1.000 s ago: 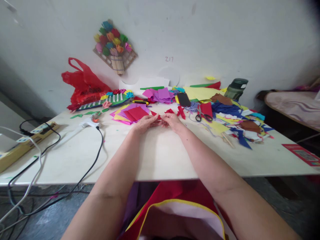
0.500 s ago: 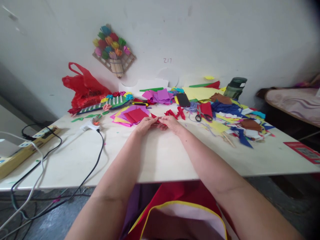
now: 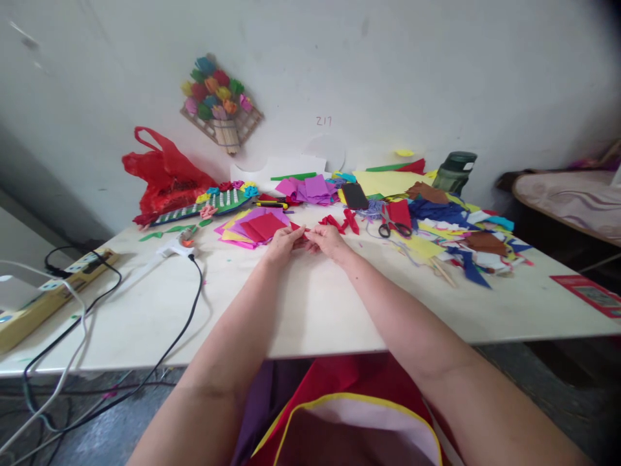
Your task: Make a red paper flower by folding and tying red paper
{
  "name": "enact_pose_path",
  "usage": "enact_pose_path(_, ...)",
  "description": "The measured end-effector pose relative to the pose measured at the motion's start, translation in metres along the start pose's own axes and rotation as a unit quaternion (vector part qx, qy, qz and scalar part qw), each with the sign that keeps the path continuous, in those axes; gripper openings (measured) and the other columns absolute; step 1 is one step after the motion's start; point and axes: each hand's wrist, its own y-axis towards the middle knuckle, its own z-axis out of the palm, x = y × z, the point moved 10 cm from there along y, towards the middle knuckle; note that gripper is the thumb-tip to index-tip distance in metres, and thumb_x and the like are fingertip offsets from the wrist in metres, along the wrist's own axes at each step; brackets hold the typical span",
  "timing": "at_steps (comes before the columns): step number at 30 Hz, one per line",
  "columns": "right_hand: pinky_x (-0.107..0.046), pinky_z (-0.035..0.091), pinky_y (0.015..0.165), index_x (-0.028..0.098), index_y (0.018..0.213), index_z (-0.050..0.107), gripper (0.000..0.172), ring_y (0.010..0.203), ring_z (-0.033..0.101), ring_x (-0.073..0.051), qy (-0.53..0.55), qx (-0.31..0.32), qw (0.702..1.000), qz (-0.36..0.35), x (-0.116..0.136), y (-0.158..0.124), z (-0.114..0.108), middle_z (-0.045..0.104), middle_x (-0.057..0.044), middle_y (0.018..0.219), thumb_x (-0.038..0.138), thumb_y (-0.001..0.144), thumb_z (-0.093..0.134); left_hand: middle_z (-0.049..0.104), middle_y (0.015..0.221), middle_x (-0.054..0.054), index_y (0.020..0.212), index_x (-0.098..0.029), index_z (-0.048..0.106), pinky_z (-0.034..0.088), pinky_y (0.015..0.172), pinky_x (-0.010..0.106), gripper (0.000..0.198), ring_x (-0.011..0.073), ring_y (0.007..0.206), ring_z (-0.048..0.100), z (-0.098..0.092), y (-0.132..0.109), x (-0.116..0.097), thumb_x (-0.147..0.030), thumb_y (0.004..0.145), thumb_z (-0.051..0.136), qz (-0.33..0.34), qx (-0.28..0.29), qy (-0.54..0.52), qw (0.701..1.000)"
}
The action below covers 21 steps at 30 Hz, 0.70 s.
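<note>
Over the middle of the table [image 3: 320,310], my two hands meet at the fingertips around a small piece of red paper [image 3: 295,226]. My left hand [image 3: 283,246] pinches it from the left. The fingers of my right hand [image 3: 330,241] close on it from the other side. Most of the piece is hidden by the fingers, so its shape cannot be made out. Left of my hands lies a pile of coloured paper squares [image 3: 263,226], red on top. Just beyond my right hand are several folded red paper strips [image 3: 350,222].
Scissors [image 3: 394,228] lie to the right, near a phone [image 3: 356,196] and heaped paper scraps [image 3: 446,213]. A green bottle [image 3: 455,171] stands behind. At left are a glue gun [image 3: 179,246] with its cord, a power strip [image 3: 58,285] and a red plastic bag [image 3: 169,171].
The fingers of both hands have shifted slightly around the red paper, the right hand's a little more spread. The camera view has tilted a little; the things on the table stay put.
</note>
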Motion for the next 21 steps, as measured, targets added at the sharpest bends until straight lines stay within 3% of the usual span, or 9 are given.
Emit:
enact_pose_path(3, -0.019, 0.042, 0.043, 0.016, 0.06, 0.05, 0.019, 0.036, 0.05, -0.008, -0.05, -0.01, 0.999, -0.017, -0.001, 0.002, -0.002, 0.057, 0.004, 0.045, 0.019, 0.079, 0.05, 0.06, 0.055, 0.004, 0.07, -0.01, 0.06, 0.047, 0.056, 0.025, 0.037, 0.0132, 0.052, 0.059, 0.001, 0.001, 0.003, -0.045, 0.062, 0.068, -0.006, -0.02, -0.022, 1.0)
enact_pose_path(6, -0.022, 0.044, 0.051, 0.016, 0.065, 0.054, 0.02, 0.046, 0.056, -0.011, -0.197, -0.031, 0.977, -0.073, 0.008, 0.002, -0.004, 0.062, 0.0, 0.054, 0.025, 0.081, 0.047, 0.059, 0.054, 0.002, 0.074, -0.01, 0.06, 0.048, 0.056, 0.026, 0.037, 0.0134, 0.052, 0.059, -0.001, 0.001, 0.003, -0.044, 0.062, 0.069, -0.001, -0.057, -0.021, 0.998)
enact_pose_path(8, -0.026, 0.044, 0.059, 0.016, 0.072, 0.06, 0.021, 0.061, 0.061, -0.016, -0.355, -0.056, 0.925, -0.124, 0.02, -0.002, -0.003, 0.066, -0.005, 0.065, 0.029, 0.082, 0.046, 0.058, 0.053, 0.0, 0.072, -0.011, 0.058, 0.049, 0.056, 0.026, 0.035, 0.0132, 0.052, 0.059, -0.005, 0.001, 0.002, -0.042, 0.061, 0.07, 0.007, -0.089, -0.008, 0.996)
enact_pose_path(11, -0.031, 0.041, 0.067, 0.014, 0.09, 0.064, 0.028, 0.076, 0.062, -0.023, -0.557, -0.052, 0.811, -0.172, 0.034, -0.01, 0.012, 0.068, -0.012, 0.081, 0.026, 0.083, 0.04, 0.055, 0.05, -0.001, 0.063, -0.013, 0.053, 0.049, 0.056, 0.026, 0.032, 0.0131, 0.052, 0.058, -0.009, 0.001, 0.001, -0.039, 0.059, 0.071, 0.019, -0.117, 0.009, 0.993)
enact_pose_path(14, -0.033, 0.038, 0.069, 0.013, 0.1, 0.062, 0.031, 0.078, 0.062, -0.025, -0.632, -0.005, 0.753, -0.181, 0.034, -0.015, 0.026, 0.068, -0.015, 0.084, 0.02, 0.082, 0.037, 0.053, 0.048, -0.002, 0.059, -0.013, 0.051, 0.048, 0.055, 0.026, 0.033, 0.0131, 0.05, 0.057, -0.01, 0.001, 0.003, -0.039, 0.058, 0.071, 0.017, -0.119, 0.021, 0.993)
enact_pose_path(17, -0.032, 0.038, 0.068, 0.014, 0.1, 0.062, 0.031, 0.078, 0.062, -0.024, -0.62, -0.014, 0.763, -0.182, 0.034, -0.015, 0.024, 0.068, -0.013, 0.084, 0.022, 0.083, 0.037, 0.053, 0.048, -0.002, 0.06, -0.014, 0.051, 0.048, 0.055, 0.026, 0.032, 0.0131, 0.05, 0.057, -0.01, 0.0, 0.003, -0.04, 0.06, 0.07, 0.007, -0.12, 0.024, 0.992)
enact_pose_path(21, -0.027, 0.041, 0.064, 0.017, 0.081, 0.064, 0.026, 0.07, 0.061, -0.018, -0.474, -0.076, 0.865, -0.146, 0.026, -0.006, 0.0, 0.068, -0.007, 0.075, 0.031, 0.083, 0.042, 0.055, 0.049, -0.001, 0.067, -0.014, 0.053, 0.048, 0.054, 0.026, 0.03, 0.013, 0.049, 0.057, -0.008, -0.003, 0.0, -0.042, 0.068, 0.062, -0.004, -0.122, 0.01, 0.992)
